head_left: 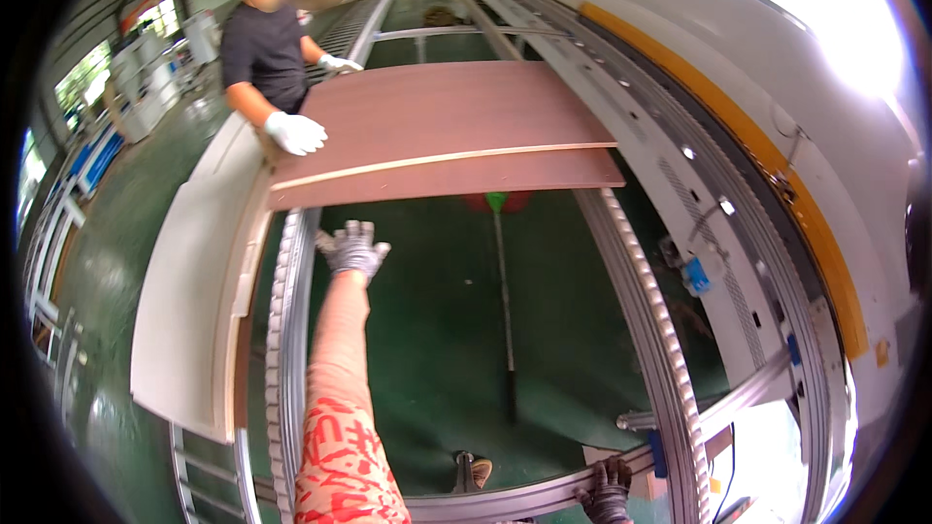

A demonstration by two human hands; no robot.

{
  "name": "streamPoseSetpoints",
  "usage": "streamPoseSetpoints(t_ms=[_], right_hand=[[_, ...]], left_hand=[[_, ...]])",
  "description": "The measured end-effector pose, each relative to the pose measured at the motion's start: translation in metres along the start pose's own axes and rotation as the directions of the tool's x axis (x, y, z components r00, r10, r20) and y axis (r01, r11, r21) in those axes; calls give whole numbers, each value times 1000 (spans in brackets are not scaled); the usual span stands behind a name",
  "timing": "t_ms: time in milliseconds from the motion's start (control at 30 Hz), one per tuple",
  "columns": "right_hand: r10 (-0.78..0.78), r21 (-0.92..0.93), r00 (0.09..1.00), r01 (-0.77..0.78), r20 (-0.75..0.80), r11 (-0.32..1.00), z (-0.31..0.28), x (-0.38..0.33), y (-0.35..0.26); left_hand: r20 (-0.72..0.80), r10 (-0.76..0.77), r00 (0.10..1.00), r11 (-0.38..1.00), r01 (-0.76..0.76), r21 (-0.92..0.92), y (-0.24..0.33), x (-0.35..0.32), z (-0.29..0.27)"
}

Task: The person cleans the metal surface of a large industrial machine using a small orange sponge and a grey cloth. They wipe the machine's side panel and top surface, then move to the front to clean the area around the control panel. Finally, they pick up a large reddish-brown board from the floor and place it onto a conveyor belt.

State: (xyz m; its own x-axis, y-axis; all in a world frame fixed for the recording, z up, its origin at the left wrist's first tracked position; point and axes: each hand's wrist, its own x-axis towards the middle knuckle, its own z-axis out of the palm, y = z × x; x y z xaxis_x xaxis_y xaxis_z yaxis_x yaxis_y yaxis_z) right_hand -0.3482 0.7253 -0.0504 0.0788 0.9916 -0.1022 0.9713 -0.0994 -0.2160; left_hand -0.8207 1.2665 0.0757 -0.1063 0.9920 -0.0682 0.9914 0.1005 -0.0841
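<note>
My left hand [354, 250], in a grey glove, reaches forward with fingers spread and nothing in them. It is beside the left roller rail [291, 272], short of the near edge of two stacked brown boards. The upper board [447, 112] lies offset on the lower board [456, 178], whose front strip shows. Low in the picture, my right hand [606, 497], in a dark glove, has its fingers bent over the metal crossbar [515, 498] close to the right roller rail [646, 320].
A co-worker [267, 49] in white gloves stands at the far left, one hand at the board's left edge. Pale panels [189, 301] are stacked left of the rail. A long-handled tool [503, 291] lies between the rails. A long machine with a yellow strip [738, 126] runs along the right.
</note>
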Motion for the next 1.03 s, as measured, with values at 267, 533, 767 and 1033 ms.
streamPoseSetpoints(t_ms=[267,533,767,1033], right_hand=[[-37,-69,995,31,-92,997,28,6,7],[57,153,996,-46,-68,987,-7,-11,-17],[173,560,917,-360,359,746,0,-242,-25],[578,405,513,-857,634,317,181,-625,14]], left_hand=[[86,414,906,891,-384,-242,108,-139,28],[35,736,676,620,-652,-436,225,-386,57],[201,740,641,663,-646,-379,261,-556,115],[74,815,574,537,-703,-465,299,-626,109]])
